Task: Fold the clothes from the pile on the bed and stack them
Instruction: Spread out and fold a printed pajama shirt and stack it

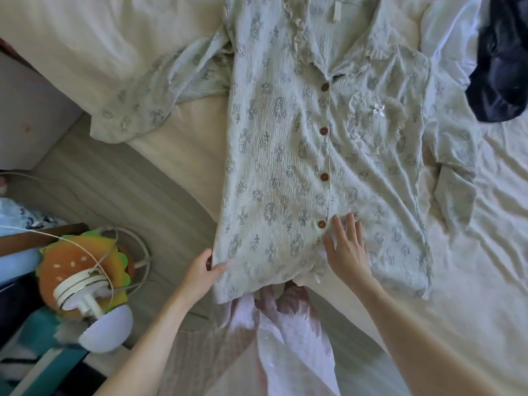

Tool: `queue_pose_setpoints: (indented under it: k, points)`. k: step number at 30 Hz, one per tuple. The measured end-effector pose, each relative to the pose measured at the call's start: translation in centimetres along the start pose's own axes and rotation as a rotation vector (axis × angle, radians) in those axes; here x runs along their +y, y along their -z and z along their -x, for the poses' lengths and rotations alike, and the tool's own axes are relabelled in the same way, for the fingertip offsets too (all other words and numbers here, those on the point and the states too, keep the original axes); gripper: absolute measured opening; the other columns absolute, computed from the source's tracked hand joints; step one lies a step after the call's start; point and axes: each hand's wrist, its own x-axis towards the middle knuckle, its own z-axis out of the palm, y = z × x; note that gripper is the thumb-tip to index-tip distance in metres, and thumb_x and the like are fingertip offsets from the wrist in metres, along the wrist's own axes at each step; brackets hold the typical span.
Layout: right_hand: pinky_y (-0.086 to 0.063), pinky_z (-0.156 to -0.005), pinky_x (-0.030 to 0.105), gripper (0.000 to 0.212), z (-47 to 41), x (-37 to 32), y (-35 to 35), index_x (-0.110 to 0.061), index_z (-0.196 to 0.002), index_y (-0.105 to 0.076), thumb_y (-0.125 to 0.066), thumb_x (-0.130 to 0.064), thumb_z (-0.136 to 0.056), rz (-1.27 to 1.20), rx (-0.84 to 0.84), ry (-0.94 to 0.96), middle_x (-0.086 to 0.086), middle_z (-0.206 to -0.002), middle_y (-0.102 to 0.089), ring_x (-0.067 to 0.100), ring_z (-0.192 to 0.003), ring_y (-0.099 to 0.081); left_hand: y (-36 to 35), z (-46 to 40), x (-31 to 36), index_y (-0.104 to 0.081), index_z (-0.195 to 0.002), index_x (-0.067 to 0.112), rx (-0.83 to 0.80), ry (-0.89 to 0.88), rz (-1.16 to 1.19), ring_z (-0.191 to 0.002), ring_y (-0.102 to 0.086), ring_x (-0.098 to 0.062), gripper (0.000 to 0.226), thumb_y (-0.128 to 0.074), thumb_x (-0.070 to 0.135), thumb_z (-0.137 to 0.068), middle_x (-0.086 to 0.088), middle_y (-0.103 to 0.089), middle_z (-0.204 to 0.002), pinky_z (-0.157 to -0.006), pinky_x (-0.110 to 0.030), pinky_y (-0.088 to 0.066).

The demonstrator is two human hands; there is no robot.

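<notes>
Left hand [206,270] pinches the shirt's [300,155] near-left hem corner; right hand [347,247] lies flat, fingers straight, by the bottom button. Shirt runs lengthwise away from both.

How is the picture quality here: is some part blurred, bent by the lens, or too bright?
Head view: the pajama shirt and its brown buttons are sharp in soft daylight; the white sheet at right is bright, nearly washed out; the lamp and lower left corner are smeared; the bed edge curves from wide-angle distortion; the dark garment shows little detail.
</notes>
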Motion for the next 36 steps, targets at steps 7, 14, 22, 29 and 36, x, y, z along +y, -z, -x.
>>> queue_pose_setpoints:
  k: [7,14,22,29,36]
  points:
    - [0.003,-0.114,0.055,0.063,-0.9,-3.8,1.6,-0.025,-0.152,-0.001,-0.028,-0.046,-0.099,0.047,0.141,-0.015,0.001,-0.16,0.007,0.021,-0.146,0.008,2.5,-2.1,0.1,-0.056,-0.115,0.008,0.071,0.088,-0.197,-0.084,-0.054,-0.017,0.021,-0.053,0.009,-0.094,-0.006,-0.057,-0.099,-0.073,-0.025,-0.041]
    - [0.008,-0.115,0.052,0.061,-6.3,-13.6,5.1,-0.029,-0.151,0.001,-0.029,-0.045,-0.1,0.183,0.208,0.286,0.001,-0.159,0.013,0.022,-0.145,0.014,8.9,-7.7,9.6,-0.048,-0.132,0.009,0.327,-0.21,-0.39,-0.105,-0.053,-0.019,0.036,-0.048,0.012,-0.096,-0.009,-0.052,-0.129,-0.085,-0.025,-0.039]
    - [0.007,-0.115,0.057,0.061,-11.7,-22.7,7.0,-0.032,-0.15,0.003,-0.028,-0.044,-0.1,0.201,0.236,0.455,0.0,-0.158,0.017,0.022,-0.145,0.017,12.4,-13.7,18.3,-0.038,-0.133,0.009,0.752,-0.501,-0.812,-0.116,-0.045,-0.034,0.051,-0.061,0.024,-0.089,-0.018,-0.041,-0.133,-0.084,-0.044,-0.048]
    - [0.003,-0.114,0.055,0.068,-13.2,-23.8,6.6,-0.03,-0.149,0.014,-0.031,-0.042,-0.1,0.092,0.185,0.445,-0.001,-0.159,0.015,0.02,-0.146,0.013,18.3,-16.0,19.6,-0.062,-0.108,0.005,0.675,-0.5,-0.607,-0.102,-0.052,-0.031,0.021,-0.057,0.017,-0.091,-0.016,-0.056,-0.111,-0.079,-0.033,-0.037]
    - [-0.001,-0.117,0.05,0.067,-13.9,-24.2,7.2,-0.024,-0.149,0.014,-0.024,-0.047,-0.1,0.005,0.12,0.361,-0.004,-0.159,0.01,0.016,-0.146,0.005,22.7,-12.7,19.2,-0.052,-0.107,0.006,0.809,-0.412,-0.244,-0.077,-0.048,-0.02,0.02,-0.039,0.02,-0.1,-0.001,-0.054,-0.085,-0.062,-0.022,-0.029]
